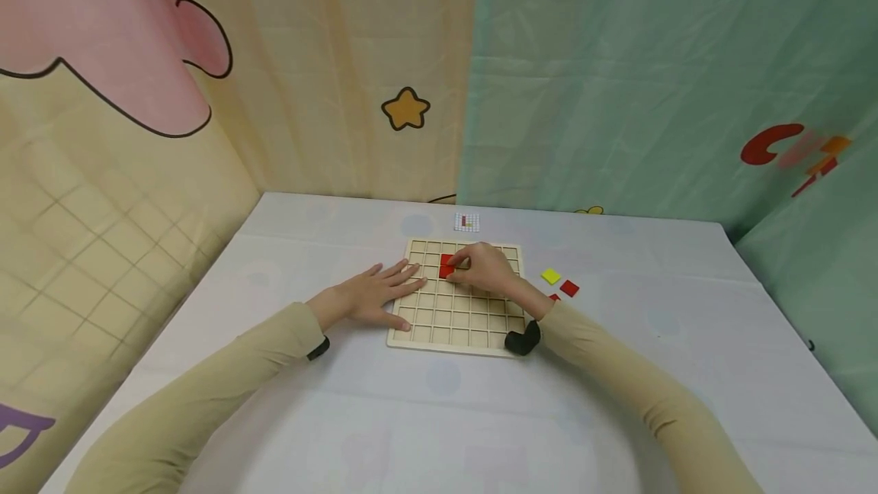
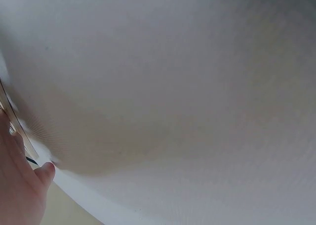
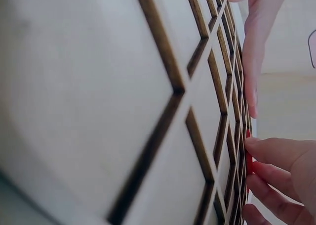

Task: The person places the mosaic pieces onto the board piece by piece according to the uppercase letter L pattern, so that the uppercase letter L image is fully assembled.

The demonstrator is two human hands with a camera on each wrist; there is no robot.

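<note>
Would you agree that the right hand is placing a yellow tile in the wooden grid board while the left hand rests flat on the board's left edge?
Not quite: the tile under the right hand is red, not yellow, as the head view shows. The yellow tile lies loose on the table right of the wooden grid board. The left hand does rest flat on the board's left edge.

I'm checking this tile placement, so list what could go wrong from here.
The right hand works a red tile into the wooden grid board; it may seat skewed across a divider. The left hand presses only the board's left edge, so it might pivot. The right sleeve could brush the loose yellow tile.
</note>
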